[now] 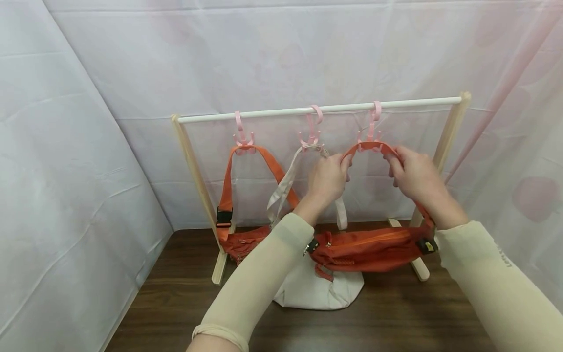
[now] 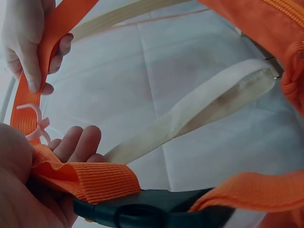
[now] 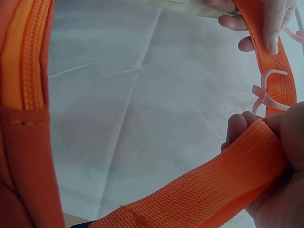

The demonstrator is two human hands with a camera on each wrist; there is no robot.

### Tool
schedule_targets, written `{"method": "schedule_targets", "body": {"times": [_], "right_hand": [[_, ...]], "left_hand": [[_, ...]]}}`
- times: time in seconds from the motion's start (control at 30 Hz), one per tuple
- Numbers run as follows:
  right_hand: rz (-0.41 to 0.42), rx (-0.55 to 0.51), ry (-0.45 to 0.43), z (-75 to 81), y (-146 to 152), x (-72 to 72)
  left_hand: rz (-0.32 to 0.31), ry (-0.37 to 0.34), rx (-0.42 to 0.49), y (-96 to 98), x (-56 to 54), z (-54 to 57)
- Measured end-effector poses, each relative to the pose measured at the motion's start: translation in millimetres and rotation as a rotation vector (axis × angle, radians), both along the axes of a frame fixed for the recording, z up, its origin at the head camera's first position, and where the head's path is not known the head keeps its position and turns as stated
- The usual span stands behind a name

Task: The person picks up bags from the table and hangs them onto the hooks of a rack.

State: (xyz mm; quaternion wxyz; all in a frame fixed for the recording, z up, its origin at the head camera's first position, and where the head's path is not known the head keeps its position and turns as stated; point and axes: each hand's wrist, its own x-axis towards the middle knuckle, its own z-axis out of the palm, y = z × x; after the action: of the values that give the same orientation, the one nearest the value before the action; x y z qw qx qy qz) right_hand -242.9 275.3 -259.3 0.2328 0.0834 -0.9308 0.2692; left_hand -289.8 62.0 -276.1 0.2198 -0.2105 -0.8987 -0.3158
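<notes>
An orange-red waist bag [image 1: 369,249] hangs at the right of the rack, its webbing strap [image 1: 387,148] looped over the prongs of the right pink hook [image 1: 372,128]. My left hand [image 1: 327,178] pinches the strap just left of that hook; in the left wrist view a black buckle [image 2: 156,206] lies below the hand. On the hook's other side my right hand [image 1: 415,176] grips the strap between thumb and fingers. The left wrist view shows the right hand's thumb [image 2: 31,71] lying along the webbing. My left forearm hides part of the things behind it.
A white rail [image 1: 272,114] on wooden legs [image 1: 193,171] carries the hooks. Another orange waist bag [image 1: 250,239] hangs from the left hook [image 1: 243,139]. From the middle hook [image 1: 311,129] hangs a cream cloth bag [image 1: 316,291]. Beneath is a dark wooden table [image 1: 176,303].
</notes>
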Motion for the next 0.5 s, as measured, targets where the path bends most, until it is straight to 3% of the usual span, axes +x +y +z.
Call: {"method": "schedule_targets", "body": {"times": [0.3,0.5], "right_hand": [[0.008,-0.001,0.007,-10.2,1,0.1],[-0.014,-0.006,0.002,-16.3,1,3.2]], "left_hand": [[0.002,-0.020,0.034,-9.0,8.1,-17.5],[0.040,0.021,0.002,-14.8,16.0,-26.5]]}}
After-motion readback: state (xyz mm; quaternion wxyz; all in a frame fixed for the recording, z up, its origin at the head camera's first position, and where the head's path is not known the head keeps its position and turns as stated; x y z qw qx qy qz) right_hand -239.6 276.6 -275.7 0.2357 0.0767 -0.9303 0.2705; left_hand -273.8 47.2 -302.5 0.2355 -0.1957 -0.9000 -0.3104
